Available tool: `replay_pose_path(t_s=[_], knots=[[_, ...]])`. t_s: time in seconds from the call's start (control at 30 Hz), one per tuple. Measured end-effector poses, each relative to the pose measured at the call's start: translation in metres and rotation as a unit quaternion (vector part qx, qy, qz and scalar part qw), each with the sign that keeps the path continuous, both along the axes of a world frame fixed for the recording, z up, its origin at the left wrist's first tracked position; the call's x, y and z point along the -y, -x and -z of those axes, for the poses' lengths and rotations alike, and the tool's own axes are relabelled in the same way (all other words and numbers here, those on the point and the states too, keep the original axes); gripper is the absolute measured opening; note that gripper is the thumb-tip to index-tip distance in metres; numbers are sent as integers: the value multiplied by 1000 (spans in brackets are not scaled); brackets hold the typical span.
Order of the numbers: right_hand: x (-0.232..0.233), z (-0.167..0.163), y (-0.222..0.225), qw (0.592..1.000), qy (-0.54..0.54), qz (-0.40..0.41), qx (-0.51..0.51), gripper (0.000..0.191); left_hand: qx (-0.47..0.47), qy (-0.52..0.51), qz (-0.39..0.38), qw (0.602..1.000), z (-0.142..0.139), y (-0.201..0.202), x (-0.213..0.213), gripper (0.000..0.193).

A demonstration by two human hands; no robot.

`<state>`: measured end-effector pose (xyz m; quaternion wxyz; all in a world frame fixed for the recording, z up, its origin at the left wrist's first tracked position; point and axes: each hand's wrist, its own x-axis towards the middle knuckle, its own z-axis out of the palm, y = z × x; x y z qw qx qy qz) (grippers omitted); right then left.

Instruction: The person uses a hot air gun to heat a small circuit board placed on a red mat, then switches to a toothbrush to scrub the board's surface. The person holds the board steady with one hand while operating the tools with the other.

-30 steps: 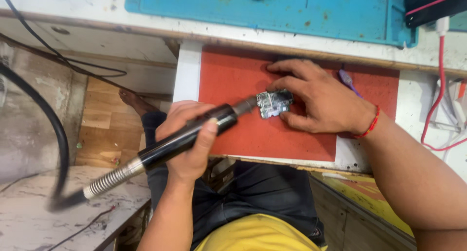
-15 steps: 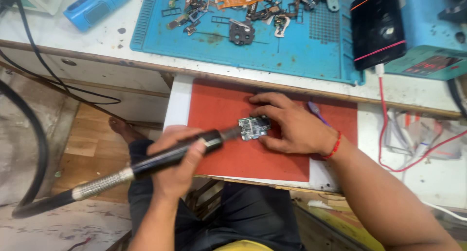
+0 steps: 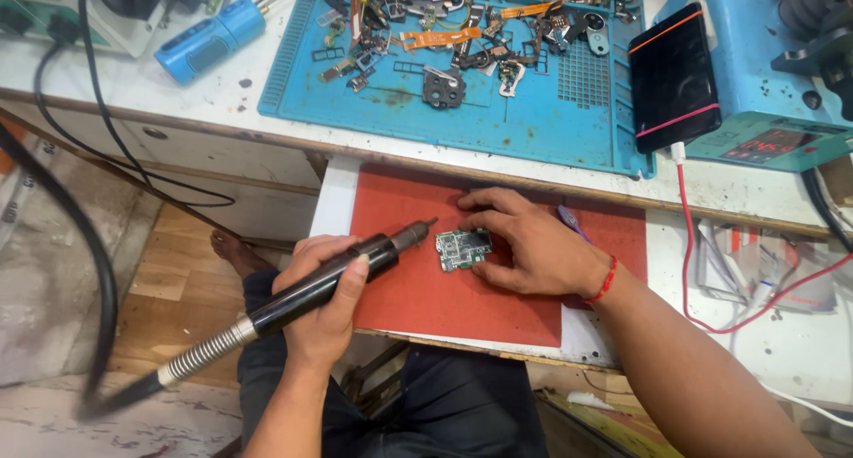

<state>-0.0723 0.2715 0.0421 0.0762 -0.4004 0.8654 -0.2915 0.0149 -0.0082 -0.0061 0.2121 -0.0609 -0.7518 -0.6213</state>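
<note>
A circuit board (image 3: 463,247) is lying near the middle of the mat (image 3: 426,298), with the right hand (image 3: 533,245) resting at its right and the rotary tool (image 3: 320,285) pointing in from its left, gripped by the left hand (image 3: 322,311) over the mat's left edge.
</note>
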Motion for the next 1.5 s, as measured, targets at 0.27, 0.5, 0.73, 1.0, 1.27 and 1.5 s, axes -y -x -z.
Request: replay_pose_path(t_s=[0.27,0.5,0.73,1.0,1.27,1.5], knots=[[-1,0,0,1000,0,-1,10,50,0,16,30,999,3,1,1,27],[-1,2,1,1000,4,2,17,50,-11,-4,52,999,3,2,4,26],[2,0,1,1000,-5,0,0,50,11,2,1,1000,3,1,3,29],[1,0,1,1000,-16,0,0,50,18,-40,56,997,7,2,6,26],[-2,4,5,1000,-6,8,17,48,19,-54,3,998,6,0,0,28],[-1,7,5,1000,5,7,-10,49,3,-27,-4,1000,3,1,0,28]])
